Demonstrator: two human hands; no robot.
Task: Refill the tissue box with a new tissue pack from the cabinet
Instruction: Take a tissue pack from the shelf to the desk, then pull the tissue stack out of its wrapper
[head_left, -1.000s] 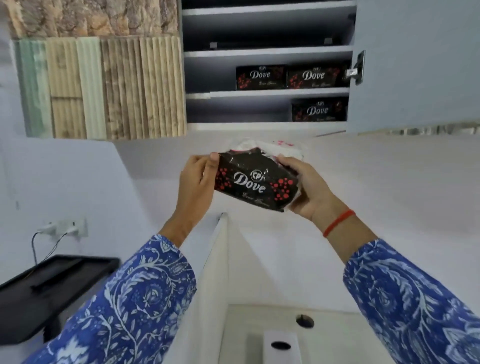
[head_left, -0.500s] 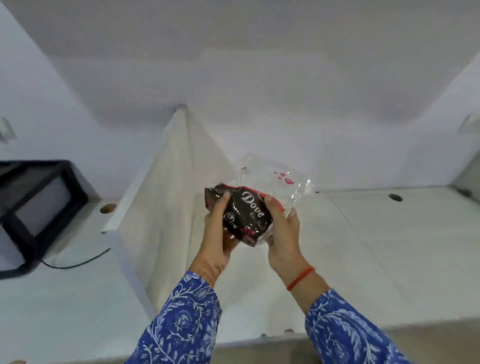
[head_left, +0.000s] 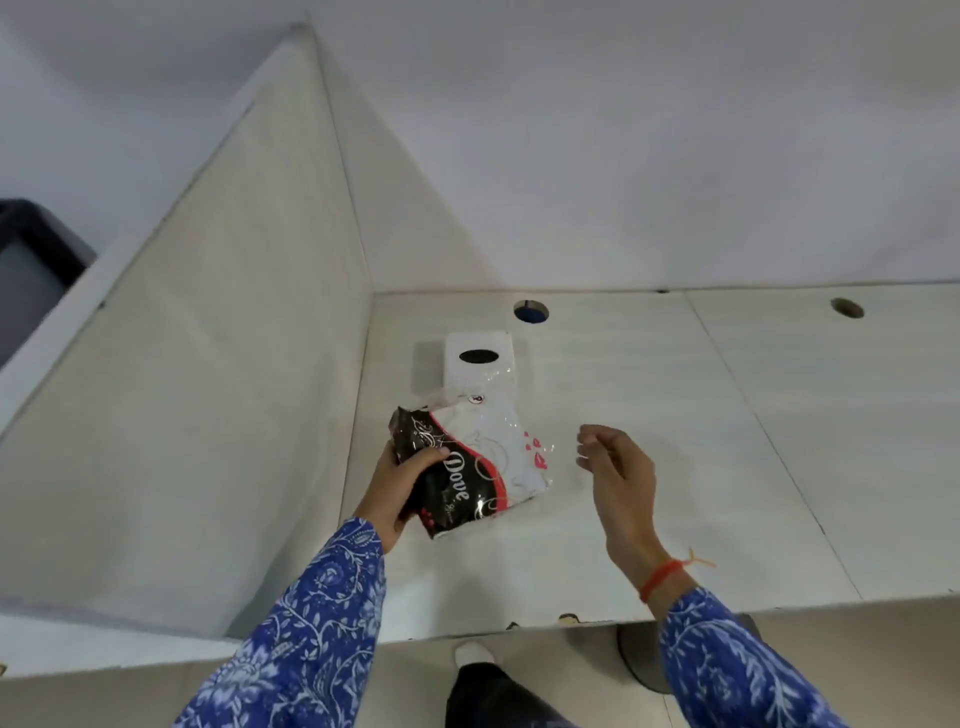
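A black, white and red "Dove" tissue pack rests on the white desk, its clear plastic end pointing away from me. My left hand grips the pack's near left edge. My right hand hovers just right of the pack, fingers loosely apart and holding nothing. A white tissue box with a dark oval slot on top stands just beyond the pack, partly overlapped by the pack's plastic.
A tall white divider panel walls off the desk's left side. Two round cable holes sit near the back wall. The desk's front edge is close to me, with my foot below it. A dark object is at far left.
My view dropped from the open cabinet to the desk. The pack came down onto the desk surface, and my right hand let go of it while the left kept hold.
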